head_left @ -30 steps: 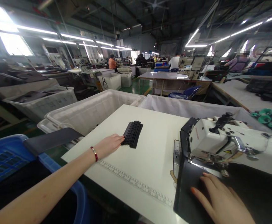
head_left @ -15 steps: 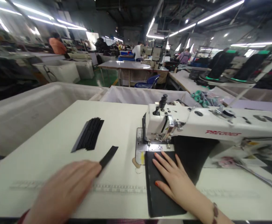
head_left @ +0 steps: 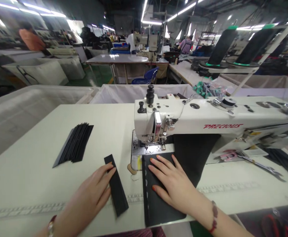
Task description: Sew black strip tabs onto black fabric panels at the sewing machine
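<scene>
The black strip (head_left: 116,187) lies lengthwise away from you, touching your flat, open left hand (head_left: 91,195), left of your flat right hand (head_left: 174,184).

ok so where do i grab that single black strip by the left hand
Pinch the black strip along its left long edge, near the far end, coming from the left where the left hand touches it. It is thin and lies flat on the table, so only an edge gives purchase.

We look from one head-worn camera, forward and down, close over the white sewing table (head_left: 35,164), the factory hall far beyond.
</scene>
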The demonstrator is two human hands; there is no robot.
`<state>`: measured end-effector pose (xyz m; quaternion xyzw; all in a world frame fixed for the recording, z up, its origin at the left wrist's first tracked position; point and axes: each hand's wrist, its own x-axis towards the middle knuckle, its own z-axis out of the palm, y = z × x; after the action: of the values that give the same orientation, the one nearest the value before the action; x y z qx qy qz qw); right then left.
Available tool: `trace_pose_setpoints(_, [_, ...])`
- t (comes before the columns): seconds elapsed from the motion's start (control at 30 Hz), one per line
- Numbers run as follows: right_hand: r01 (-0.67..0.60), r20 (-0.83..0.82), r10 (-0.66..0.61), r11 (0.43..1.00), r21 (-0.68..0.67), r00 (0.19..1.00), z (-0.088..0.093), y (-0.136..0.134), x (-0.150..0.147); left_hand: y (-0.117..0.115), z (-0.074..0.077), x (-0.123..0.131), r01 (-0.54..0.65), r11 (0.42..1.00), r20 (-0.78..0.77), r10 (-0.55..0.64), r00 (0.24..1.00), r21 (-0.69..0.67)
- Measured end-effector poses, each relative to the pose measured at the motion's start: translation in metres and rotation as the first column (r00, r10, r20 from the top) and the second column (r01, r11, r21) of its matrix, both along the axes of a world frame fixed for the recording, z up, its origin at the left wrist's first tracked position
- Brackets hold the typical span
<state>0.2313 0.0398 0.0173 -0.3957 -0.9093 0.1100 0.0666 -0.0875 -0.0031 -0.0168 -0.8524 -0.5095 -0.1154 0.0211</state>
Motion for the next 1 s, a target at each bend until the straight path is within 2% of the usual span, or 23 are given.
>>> trace_pose_setpoints(0.1, [-0.001,-0.023,0.001,1.0,-0.001,1.0,0.0,-0.001,0.0,0.014,-0.001,-0.012,0.047,0.999,-0.015,-0.047,0.999,0.011])
trace_pose_setpoints(0.2, [0.003,-0.027,-0.004,1.0,-0.008,1.0,0.001,-0.001,0.0,0.021,0.012,-0.006,0.231,0.968,-0.02,-0.23,0.973,0.098])
trace_pose_setpoints(0.33, [0.004,-0.012,-0.004,1.0,0.0,1.0,0.001,-0.002,0.001,0.024,0.032,0.04,0.429,0.845,-0.008,-0.45,0.893,0.32])
trace_pose_setpoints(0.4, [0.006,-0.006,-0.006,1.0,0.008,1.0,0.0,-0.003,0.001,0.027,0.034,0.065,0.492,0.817,-0.036,-0.506,0.862,0.3])
trace_pose_setpoints(0.5, [0.009,0.015,-0.009,1.0,0.019,1.0,-0.001,-0.003,0.002,0.032,0.025,0.087,0.462,0.872,-0.053,-0.46,0.887,0.161])
trace_pose_setpoints(0.6, [-0.008,0.046,0.007,1.0,0.03,0.999,-0.001,-0.003,0.003,0.032,0.015,0.09,0.372,0.924,-0.009,-0.372,0.928,0.09])
trace_pose_setpoints(0.7, [-0.016,0.068,0.013,0.999,0.041,0.998,-0.001,-0.001,0.003,0.029,0.008,0.087,0.349,0.929,0.013,-0.353,0.935,0.124])
trace_pose_setpoints(0.8, [-0.016,0.085,0.012,0.999,0.046,0.996,-0.001,0.0,0.001,0.026,0.004,0.086,0.346,0.928,-0.033,-0.345,0.938,0.14])
trace_pose_setpoints(1.0, [-0.016,0.129,0.009,0.999,0.052,0.992,-0.002,0.0,-0.001,0.029,0.01,0.091,0.33,0.929,-0.088,-0.319,0.944,0.168])
